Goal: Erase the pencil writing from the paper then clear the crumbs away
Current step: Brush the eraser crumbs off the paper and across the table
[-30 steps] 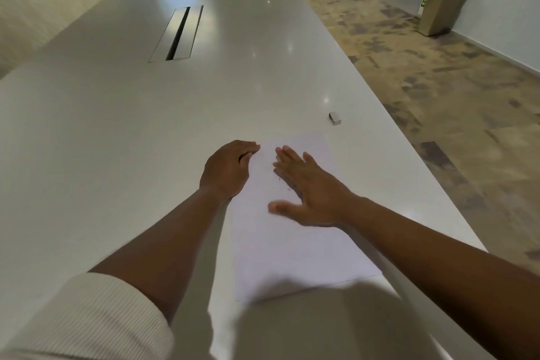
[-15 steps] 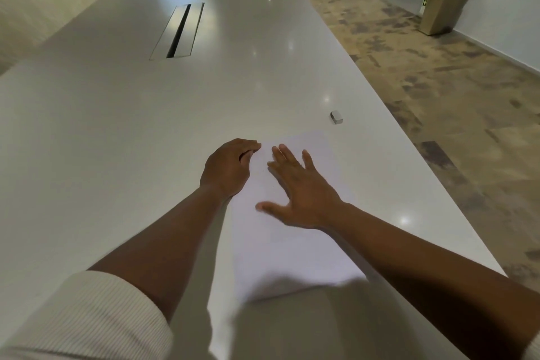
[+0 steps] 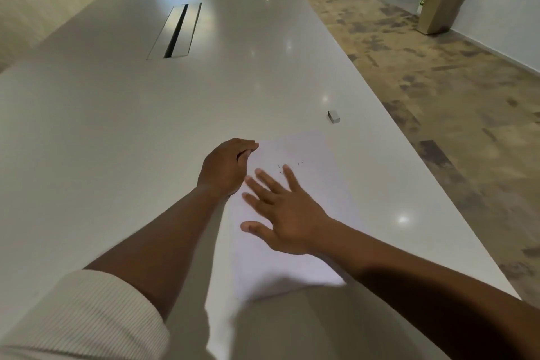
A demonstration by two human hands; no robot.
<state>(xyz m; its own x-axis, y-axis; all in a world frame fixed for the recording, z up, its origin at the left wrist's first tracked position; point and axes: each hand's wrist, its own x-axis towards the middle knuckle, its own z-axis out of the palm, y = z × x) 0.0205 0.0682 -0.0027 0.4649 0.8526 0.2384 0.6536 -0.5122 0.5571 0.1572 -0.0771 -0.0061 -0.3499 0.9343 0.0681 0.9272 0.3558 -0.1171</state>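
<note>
Both hands rest on paper (image 3: pixel 292 242): right (image 3: pixel 287 213) spread flat, left (image 3: pixel 225 166) curled at its edge.

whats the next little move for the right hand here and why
Probably sweep the right hand forward across the paper: dark crumbs lie just past its fingertips, the left hand pins the sheet's left edge, and the eraser is set aside.
</note>
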